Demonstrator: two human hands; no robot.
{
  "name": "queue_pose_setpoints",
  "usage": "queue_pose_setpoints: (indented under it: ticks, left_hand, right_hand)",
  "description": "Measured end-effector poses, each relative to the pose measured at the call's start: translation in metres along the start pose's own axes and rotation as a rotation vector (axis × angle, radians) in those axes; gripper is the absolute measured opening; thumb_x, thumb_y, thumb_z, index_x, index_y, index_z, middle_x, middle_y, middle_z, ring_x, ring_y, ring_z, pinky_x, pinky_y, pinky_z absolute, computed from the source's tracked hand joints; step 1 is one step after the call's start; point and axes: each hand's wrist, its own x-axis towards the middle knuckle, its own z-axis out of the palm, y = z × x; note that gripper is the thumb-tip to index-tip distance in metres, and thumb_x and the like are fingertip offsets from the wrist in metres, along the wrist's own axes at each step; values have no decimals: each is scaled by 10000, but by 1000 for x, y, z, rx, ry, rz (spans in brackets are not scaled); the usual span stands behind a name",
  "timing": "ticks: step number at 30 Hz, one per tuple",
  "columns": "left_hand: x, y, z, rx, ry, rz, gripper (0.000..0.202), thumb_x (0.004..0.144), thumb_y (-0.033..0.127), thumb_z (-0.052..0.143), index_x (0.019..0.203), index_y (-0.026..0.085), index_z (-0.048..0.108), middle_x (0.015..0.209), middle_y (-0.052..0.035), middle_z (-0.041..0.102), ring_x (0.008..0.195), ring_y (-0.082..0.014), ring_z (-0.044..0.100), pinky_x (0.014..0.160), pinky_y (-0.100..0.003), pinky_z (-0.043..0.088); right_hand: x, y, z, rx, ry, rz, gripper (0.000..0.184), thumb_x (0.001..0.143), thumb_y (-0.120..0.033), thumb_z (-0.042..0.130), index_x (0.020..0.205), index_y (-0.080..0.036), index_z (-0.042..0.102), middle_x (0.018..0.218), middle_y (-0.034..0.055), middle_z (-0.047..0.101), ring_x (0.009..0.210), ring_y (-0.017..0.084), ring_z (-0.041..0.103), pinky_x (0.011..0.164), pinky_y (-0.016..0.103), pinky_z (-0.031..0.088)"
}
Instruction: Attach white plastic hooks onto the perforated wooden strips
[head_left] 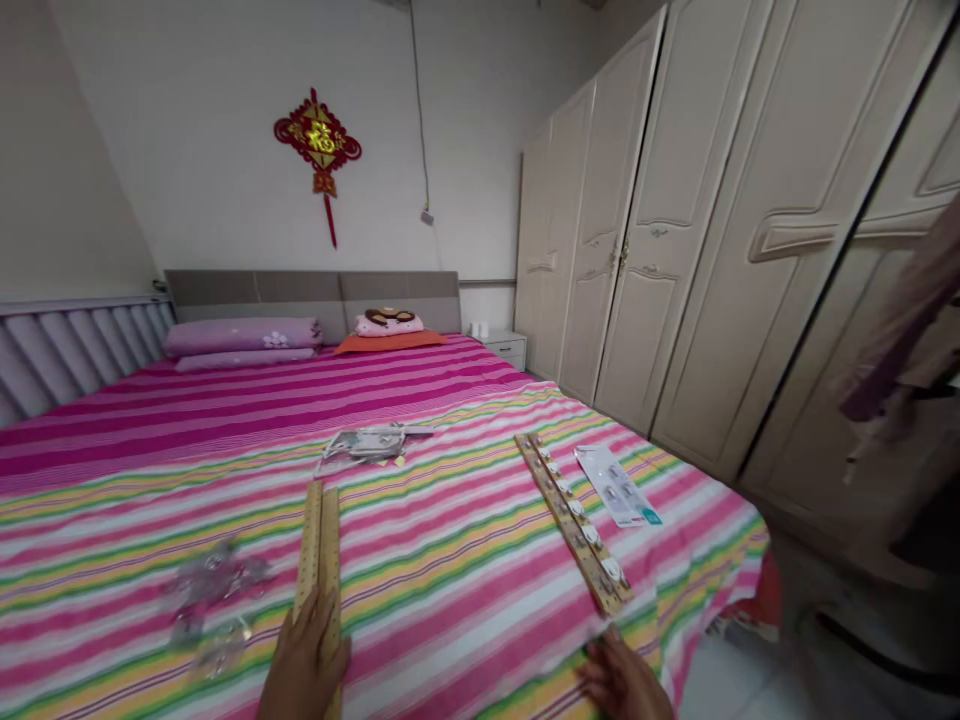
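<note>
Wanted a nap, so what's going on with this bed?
A person's left hand grips two narrow tan strips on the striped bedding. The right hand is by the near end of a disc-studded strip; whether it touches is unclear. A white card lies right of that strip; blurred clear items lie at left.

The left hand (304, 660), at the bottom left of centre, was bare; the right hand (628, 680), bottom right, was bare too, slightly blurred.

The sheet (442, 590) bore pink, white, yellow and green stripes; the paired strips (330, 540) were yellow-tan; the wall hanging (319, 140) was red and gold.
</note>
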Motion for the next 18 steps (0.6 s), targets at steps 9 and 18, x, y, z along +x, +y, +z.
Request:
queue_pose_setpoints:
  ticks: [9,18]
  left_hand:
    - [-2,5,-7,-59,18,-40,475,724,414,518,1157,252,625,1304,-58,570,1241,-316,480,1066,-519,362]
    - [-8,18,-12,-64,30,-61,501,719,288,528,1205,191,604,1349,-91,531,1276,-292,448,1066,-470,376]
  right_hand:
    - [17,-35,12,289,-200,198,405,481,-359,881,702,-123,638,762,118,758,794,232,730,685,248,612]
    - [28,-25,28,372,-334,389,331,543,-73,811,846,-109,684,812,84,754,713,156,718,640,182,602]
